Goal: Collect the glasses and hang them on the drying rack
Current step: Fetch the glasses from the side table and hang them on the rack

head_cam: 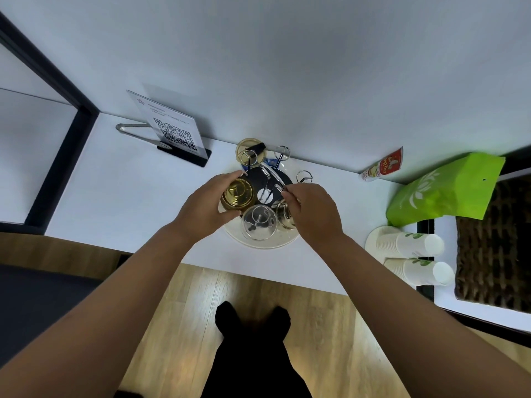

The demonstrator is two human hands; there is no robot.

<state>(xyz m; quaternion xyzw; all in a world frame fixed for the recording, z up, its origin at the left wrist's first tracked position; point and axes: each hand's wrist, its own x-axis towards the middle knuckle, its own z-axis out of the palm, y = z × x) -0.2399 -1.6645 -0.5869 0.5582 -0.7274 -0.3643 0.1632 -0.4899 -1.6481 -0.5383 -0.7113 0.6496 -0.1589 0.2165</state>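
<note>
A white table (123, 196) runs across mid-frame against a pale wall, with wood floor (178, 326) below it. At upper left stand a dark-framed glass panel (54, 90), metal tongs (135, 128) and a QR sign (175, 133). At centre, the left hand (205, 209) has its grip closed round an amber glass (238, 195) on the drying rack (267, 179), which stands on a round white tray (260, 245). A clear glass (258, 222) hangs beside it. The right hand (311, 215) pinches a rack wire. Right of these lie a red packet (383, 165), a green bag (448, 193) and paper cups (408, 244).
</note>
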